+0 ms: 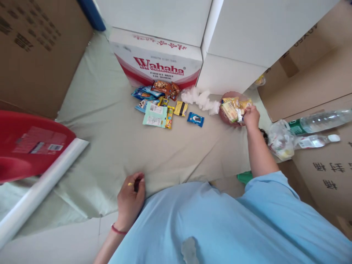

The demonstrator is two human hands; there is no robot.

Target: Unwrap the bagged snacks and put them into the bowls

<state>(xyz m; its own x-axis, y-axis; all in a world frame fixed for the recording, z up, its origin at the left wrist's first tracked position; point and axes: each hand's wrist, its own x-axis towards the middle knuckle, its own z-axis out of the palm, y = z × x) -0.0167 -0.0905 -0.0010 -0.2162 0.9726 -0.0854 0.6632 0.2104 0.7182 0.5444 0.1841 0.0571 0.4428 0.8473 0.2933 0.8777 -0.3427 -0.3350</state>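
My right hand (251,117) reaches over the right side of a pinkish see-through bowl (224,119). Its fingers are pinched at a small white snack packet (240,116) inside, though the fingertips are partly hidden. Beside that packet lie a pale yellow packet (229,111) and other yellow packets. My left hand (131,200), with a ring and a red cord at the wrist, rests at the cloth's near edge. Its fingers are curled in, with nothing visible in them. Mid-cloth are a blue packet (195,119), a yellow packet (180,108) and a mint-green packet (154,115).
Brown cookie packets (161,88) and blue packets (144,93) lie before a Wahaha carton (159,66). Crumpled white tissue (199,99) is left of the bowl. Plastic bottles (319,123) and a clear bag (280,137) lie right; a red plastic object (33,143) stands left.
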